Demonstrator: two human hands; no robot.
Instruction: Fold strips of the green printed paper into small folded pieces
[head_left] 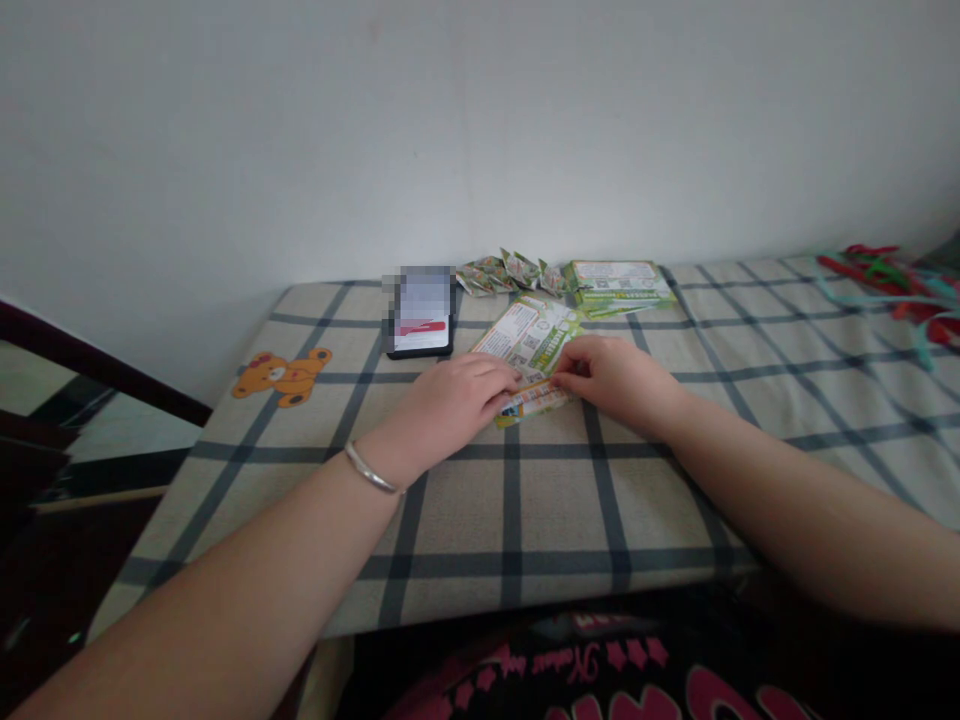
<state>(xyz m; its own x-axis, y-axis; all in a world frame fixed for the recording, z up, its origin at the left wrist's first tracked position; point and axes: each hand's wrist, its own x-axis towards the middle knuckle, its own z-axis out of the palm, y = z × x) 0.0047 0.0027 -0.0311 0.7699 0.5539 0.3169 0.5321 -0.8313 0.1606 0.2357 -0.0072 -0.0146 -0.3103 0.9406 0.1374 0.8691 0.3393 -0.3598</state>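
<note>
A green and white printed carton (523, 338) lies at an angle on the checked tablecloth, its near end between my two hands. My left hand (466, 395), with a silver bangle at the wrist, has its fingers curled together over the carton's left near corner. At the right near edge, the thumb and index finger of my right hand (600, 375) pinch the cardboard by a folded strip. Just behind are small green sachets (504, 272) in a loose row. Another carton of the same print (622, 283) lies behind my right hand.
A phone (421, 325) with a lit screen lies to the left of the carton. An orange bear figure (281, 377) is on the cloth further left. Red, green and teal ribbons (900, 285) are heaped at the far right. A white wall (480, 130) rises behind the table (450, 520).
</note>
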